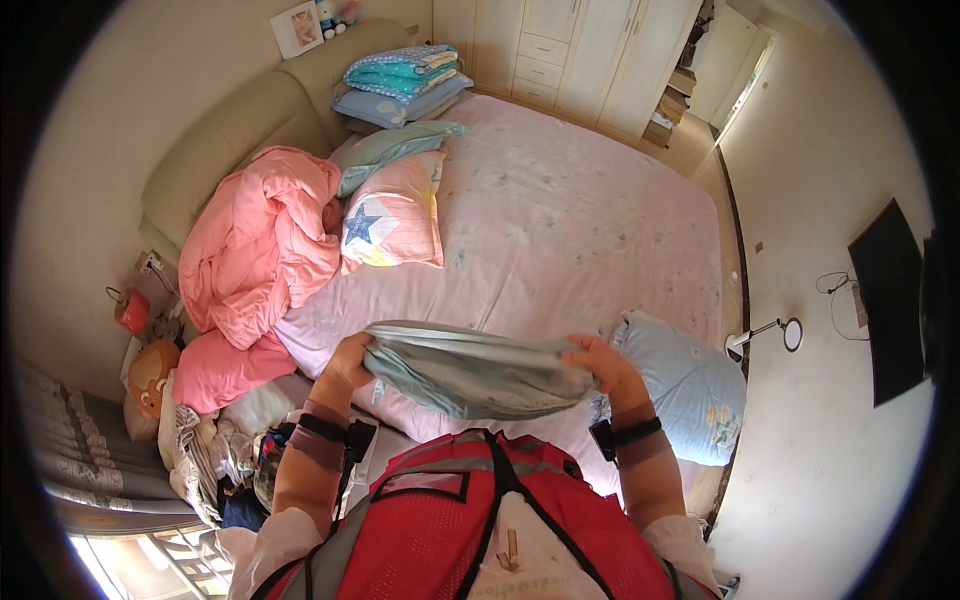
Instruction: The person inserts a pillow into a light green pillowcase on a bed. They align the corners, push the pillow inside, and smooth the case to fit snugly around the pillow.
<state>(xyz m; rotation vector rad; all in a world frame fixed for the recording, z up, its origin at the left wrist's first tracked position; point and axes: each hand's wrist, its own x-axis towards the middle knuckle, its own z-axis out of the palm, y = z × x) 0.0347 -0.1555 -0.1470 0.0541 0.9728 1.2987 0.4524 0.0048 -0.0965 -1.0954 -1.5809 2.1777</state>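
Observation:
My left hand (351,361) grips one end of a pale green-grey cloth (480,375), and my right hand (600,364) grips its other end. The cloth hangs stretched between them above the near side of the bed, slightly blurred. Under it lies a mattress with a pale pink floral sheet (555,210). Beyond my left hand, a pink pillow with a blue star (394,225) rests against a green pillow (382,154). A crumpled coral quilt (262,225) lies by the headboard. Close to my right hand is a folded light blue quilt (682,390).
A padded headboard (232,135) borders the bed's left side. Folded bedding (401,75) is stacked at the far corner, before a wardrobe (577,60). Clothes (202,450) are heaped at lower left. A mirror on an arm (792,334) and a wall-mounted television (889,304) are at right.

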